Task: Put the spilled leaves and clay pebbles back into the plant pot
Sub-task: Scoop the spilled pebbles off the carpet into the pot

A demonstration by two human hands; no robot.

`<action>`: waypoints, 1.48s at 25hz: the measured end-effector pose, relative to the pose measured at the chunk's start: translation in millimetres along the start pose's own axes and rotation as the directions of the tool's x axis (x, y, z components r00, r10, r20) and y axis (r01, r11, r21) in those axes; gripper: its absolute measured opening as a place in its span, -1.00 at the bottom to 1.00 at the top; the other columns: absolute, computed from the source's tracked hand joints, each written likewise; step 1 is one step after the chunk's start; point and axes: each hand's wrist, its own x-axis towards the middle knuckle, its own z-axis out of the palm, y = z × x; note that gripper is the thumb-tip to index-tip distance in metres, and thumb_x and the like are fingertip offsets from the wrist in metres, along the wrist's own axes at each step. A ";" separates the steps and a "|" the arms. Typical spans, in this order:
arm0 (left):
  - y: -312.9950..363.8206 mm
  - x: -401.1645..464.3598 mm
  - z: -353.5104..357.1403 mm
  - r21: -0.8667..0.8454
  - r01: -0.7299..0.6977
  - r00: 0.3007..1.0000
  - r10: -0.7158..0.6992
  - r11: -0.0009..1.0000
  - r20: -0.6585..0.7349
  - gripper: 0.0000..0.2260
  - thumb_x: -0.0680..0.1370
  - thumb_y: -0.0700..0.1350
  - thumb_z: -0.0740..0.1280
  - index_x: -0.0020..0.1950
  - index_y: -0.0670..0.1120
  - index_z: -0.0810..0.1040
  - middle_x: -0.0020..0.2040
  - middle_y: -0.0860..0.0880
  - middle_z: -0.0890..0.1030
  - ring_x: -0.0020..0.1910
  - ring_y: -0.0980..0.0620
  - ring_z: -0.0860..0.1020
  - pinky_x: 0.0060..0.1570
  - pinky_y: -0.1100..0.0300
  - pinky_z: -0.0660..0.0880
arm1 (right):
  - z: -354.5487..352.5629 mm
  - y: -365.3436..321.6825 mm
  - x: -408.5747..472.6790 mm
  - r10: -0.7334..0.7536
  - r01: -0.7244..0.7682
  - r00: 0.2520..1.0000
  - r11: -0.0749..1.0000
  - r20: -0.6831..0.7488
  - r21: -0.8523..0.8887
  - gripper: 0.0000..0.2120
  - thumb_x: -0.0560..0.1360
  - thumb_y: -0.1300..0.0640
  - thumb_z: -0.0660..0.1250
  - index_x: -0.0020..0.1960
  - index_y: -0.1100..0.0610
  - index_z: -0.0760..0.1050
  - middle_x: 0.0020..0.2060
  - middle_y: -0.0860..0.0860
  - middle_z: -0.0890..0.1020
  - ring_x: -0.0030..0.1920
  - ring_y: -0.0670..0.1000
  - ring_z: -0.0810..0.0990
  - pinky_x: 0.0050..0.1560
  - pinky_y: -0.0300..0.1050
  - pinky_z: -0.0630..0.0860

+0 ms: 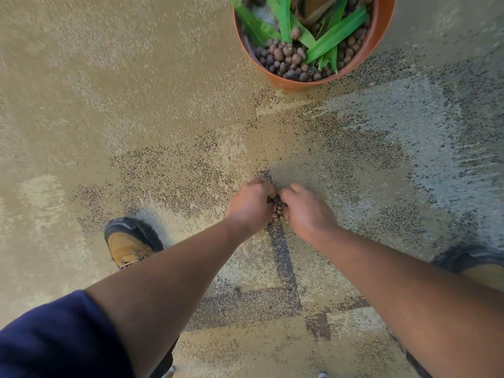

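My left hand (pixel 251 204) and my right hand (pixel 306 211) are cupped together low over the floor, with a small heap of brown clay pebbles (pixel 278 208) held between them. Only a few pebbles show in the gap; the fingers hide the others. Well ahead, at the top of the view, stands the terracotta plant pot (pixel 380 34), apart from both hands. Inside it lie more brown clay pebbles (pixel 289 60) and long green leaves (pixel 336 34).
The floor is speckled beige and grey pebbled concrete (pixel 136 118) with a dark line pattern (pixel 283 260). My tan shoe (pixel 128 245) is at the left, and my other dark shoe (pixel 463 257) peeks out at the right edge.
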 end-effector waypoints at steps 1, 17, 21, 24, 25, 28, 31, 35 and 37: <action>-1.0 -0.2 1.1 0.008 -0.007 1.000 0.007 1.000 -0.005 -0.82 0.59 -0.31 0.30 -0.03 -0.07 0.63 -0.03 0.01 0.55 -0.12 0.00 0.63 -0.22 0.23 0.62 | 0.2 -0.2 0.0 0.004 -0.004 1.000 1.000 -0.006 0.003 -0.78 0.60 0.16 0.36 0.23 0.12 0.52 0.13 0.04 0.57 0.17 0.08 0.56 0.19 0.02 0.61; -12.2 -6.5 6.9 0.155 -0.083 0.996 0.077 0.984 0.047 -0.68 0.63 -0.20 0.32 0.35 0.05 0.56 0.22 0.04 0.53 0.12 0.00 0.58 0.07 0.13 0.64 | -10.0 13.5 -0.7 0.215 -0.195 0.977 0.882 0.004 0.430 -0.92 0.54 0.20 0.45 -0.08 0.06 0.57 -0.20 -0.07 0.64 -0.22 -0.08 0.66 -0.22 -0.16 0.69; -10.8 -4.5 4.1 0.161 -0.053 0.998 0.045 0.986 0.053 -0.77 0.63 -0.19 0.33 0.27 -0.01 0.58 0.20 0.00 0.55 0.09 -0.01 0.58 0.00 0.14 0.66 | -20.9 13.3 -6.8 0.203 -0.167 0.979 0.862 -0.025 0.478 -0.86 0.53 0.25 0.44 -0.11 0.05 0.54 -0.23 -0.06 0.63 -0.24 -0.07 0.66 -0.18 -0.08 0.71; -6.3 1.3 1.2 0.160 -0.046 0.998 0.037 0.986 0.055 -0.79 0.65 -0.17 0.32 0.27 -0.04 0.60 0.13 0.00 0.58 0.04 -0.02 0.62 -0.05 0.18 0.66 | -28.0 12.6 -8.7 0.190 -0.130 0.980 0.838 -0.060 0.530 -0.87 0.52 0.26 0.45 -0.11 0.06 0.56 -0.24 -0.08 0.64 -0.25 -0.08 0.66 -0.18 -0.11 0.70; -6.1 1.6 0.9 0.171 -0.056 0.997 0.046 0.984 0.064 -0.77 0.65 -0.16 0.34 0.30 -0.04 0.59 0.13 -0.01 0.58 0.05 -0.03 0.62 -0.03 0.17 0.66 | -29.7 12.8 -8.5 0.186 -0.121 0.980 0.836 -0.069 0.535 -0.88 0.52 0.26 0.45 -0.10 0.07 0.57 -0.24 -0.08 0.64 -0.26 -0.09 0.65 -0.18 -0.12 0.70; -7.0 -3.5 0.3 0.220 -0.117 0.991 0.098 0.968 0.094 -0.71 0.63 -0.11 0.38 0.35 -0.01 0.58 0.19 -0.01 0.57 0.11 -0.05 0.61 0.05 0.11 0.65 | -31.2 14.3 -7.7 0.178 -0.106 0.980 0.847 -0.090 0.521 -0.87 0.52 0.26 0.45 -0.11 0.06 0.56 -0.25 -0.08 0.63 -0.27 -0.08 0.64 -0.19 -0.07 0.70; -11.4 -5.8 2.7 0.200 -0.120 0.991 0.107 0.972 0.076 -0.74 0.62 -0.15 0.38 0.31 -0.03 0.60 0.20 0.00 0.57 0.14 -0.04 0.59 0.07 0.12 0.65 | -27.9 13.7 -8.4 0.179 -0.102 0.978 0.851 -0.103 0.516 -0.86 0.51 0.28 0.46 -0.12 0.07 0.57 -0.26 -0.07 0.63 -0.26 -0.05 0.66 -0.19 -0.02 0.71; -11.5 0.3 1.9 0.126 -0.048 0.999 0.045 0.991 0.024 -0.83 0.64 -0.23 0.33 0.17 -0.07 0.65 0.12 0.00 0.57 0.07 -0.03 0.62 -0.06 0.22 0.65 | -23.5 8.3 -9.3 0.192 -0.130 0.980 0.837 -0.061 0.532 -0.87 0.52 0.28 0.45 -0.09 0.08 0.57 -0.21 -0.07 0.64 -0.19 -0.05 0.66 -0.08 -0.02 0.71; -6.8 0.7 -4.5 0.054 -0.034 0.999 0.035 0.998 -0.033 -0.79 0.63 -0.30 0.28 0.09 -0.08 0.67 0.07 -0.02 0.60 0.03 -0.01 0.63 -0.12 0.31 0.63 | -25.0 4.4 -10.1 0.253 -0.180 0.967 0.778 -0.038 0.603 -0.87 0.53 0.27 0.45 -0.08 0.06 0.56 -0.17 -0.06 0.64 -0.14 -0.06 0.66 -0.02 -0.06 0.70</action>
